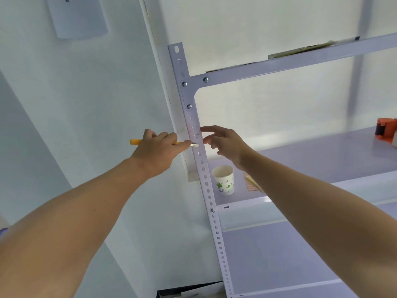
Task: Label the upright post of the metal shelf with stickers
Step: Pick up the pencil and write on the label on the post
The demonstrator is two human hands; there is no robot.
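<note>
Upright post (209,196) of the metal shelf runs between my two hands, a pale strip punched with a row of holes, leaning away from me toward the upper left; my left hand (156,149) is just to its left, fingers curled tight round a yellow knife (135,142), whose handle end sticks out past my knuckles on the far side from the post; the blade (195,144) lies flat across the post's face, touching it; my right hand (227,145) is just right of the post, level with the blade, fingers loosely spread and holding nothing; its forefinger tip reaches the post's right edge slightly above the blade, though I cannot tell whether it truly touches; a faint smudged patch shows on the post above the blade, too blurred to say what it is.

Above both hands a crossbeam (300,61) joins the post with bolts (184,84); below my right wrist a paper cup (223,179) with green print stands upright on the shelf board (322,160), near the post; far to the right of my right hand an orange tape dispenser (386,131) sits on the same board; high above my left hand a sheet of paper (79,16) hangs on the wall.
</note>
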